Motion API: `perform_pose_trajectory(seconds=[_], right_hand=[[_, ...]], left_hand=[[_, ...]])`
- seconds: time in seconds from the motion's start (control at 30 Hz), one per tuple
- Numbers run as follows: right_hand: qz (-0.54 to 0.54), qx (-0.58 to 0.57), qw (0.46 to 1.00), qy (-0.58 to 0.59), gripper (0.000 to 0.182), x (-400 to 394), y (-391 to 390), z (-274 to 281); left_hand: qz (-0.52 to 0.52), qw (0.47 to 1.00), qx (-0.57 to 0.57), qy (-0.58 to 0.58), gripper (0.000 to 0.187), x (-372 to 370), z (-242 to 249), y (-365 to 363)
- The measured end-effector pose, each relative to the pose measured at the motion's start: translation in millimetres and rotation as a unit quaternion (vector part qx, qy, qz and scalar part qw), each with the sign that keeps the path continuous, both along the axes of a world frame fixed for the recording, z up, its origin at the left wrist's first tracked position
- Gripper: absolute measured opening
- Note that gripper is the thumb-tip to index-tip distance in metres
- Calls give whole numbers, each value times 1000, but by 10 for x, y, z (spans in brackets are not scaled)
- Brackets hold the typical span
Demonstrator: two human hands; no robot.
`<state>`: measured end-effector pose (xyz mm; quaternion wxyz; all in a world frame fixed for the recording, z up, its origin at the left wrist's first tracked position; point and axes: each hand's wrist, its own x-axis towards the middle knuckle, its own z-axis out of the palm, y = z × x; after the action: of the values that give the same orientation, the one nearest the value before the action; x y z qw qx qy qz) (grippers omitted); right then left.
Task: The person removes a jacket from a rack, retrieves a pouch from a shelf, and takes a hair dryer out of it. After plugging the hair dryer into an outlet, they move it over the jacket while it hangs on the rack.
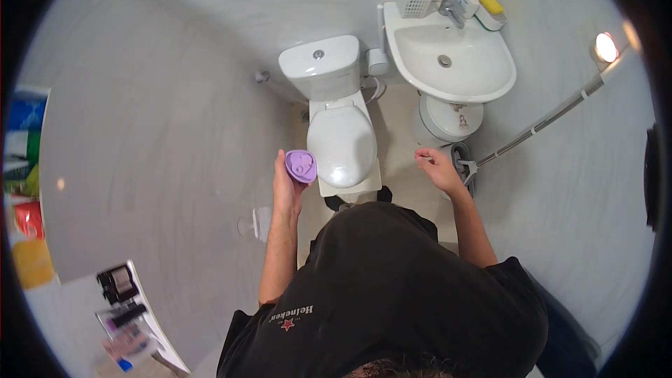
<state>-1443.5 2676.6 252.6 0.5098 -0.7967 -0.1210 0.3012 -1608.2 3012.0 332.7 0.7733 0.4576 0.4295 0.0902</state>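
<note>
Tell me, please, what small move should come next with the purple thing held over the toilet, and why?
Probably raise the toilet lid with the right hand: the lid is shut, the left hand holds the purple object beside it, and the right hand is empty.

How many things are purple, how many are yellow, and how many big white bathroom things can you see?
Purple: 1, the purple container held in the left hand
Yellow: 1, the yellow sponge on the sink's edge
Big white: 2, the toilet and the sink
Total: 4
The right hand holds nothing.
</note>
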Motion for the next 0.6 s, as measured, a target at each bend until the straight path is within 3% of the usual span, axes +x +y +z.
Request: perform_pose_trajectory(seconds=[0.23,0.3,0.33,0.4,0.53,0.6], right_hand=[[-59,-30,998,-18,25,-93,533,448],[-76,33,991,-107,20,-137,740,710],[-69,33,992,-96,20,-138,834,857],[-2,58,962,-268,18,-70,1006,1141],[40,88,937,-337,20,287,1077,1436],[74,91,914,-389,23,619,953,1455]], left_hand=[[-146,988,-54,16,57,249,-278,321],[-183,979,-85,10,58,459,-208,280],[-220,969,-108,3,60,548,-164,254],[-240,965,-107,8,57,814,-72,125],[-310,946,-92,-31,56,1396,199,-270],[-292,952,-84,-33,55,1720,193,-538]])
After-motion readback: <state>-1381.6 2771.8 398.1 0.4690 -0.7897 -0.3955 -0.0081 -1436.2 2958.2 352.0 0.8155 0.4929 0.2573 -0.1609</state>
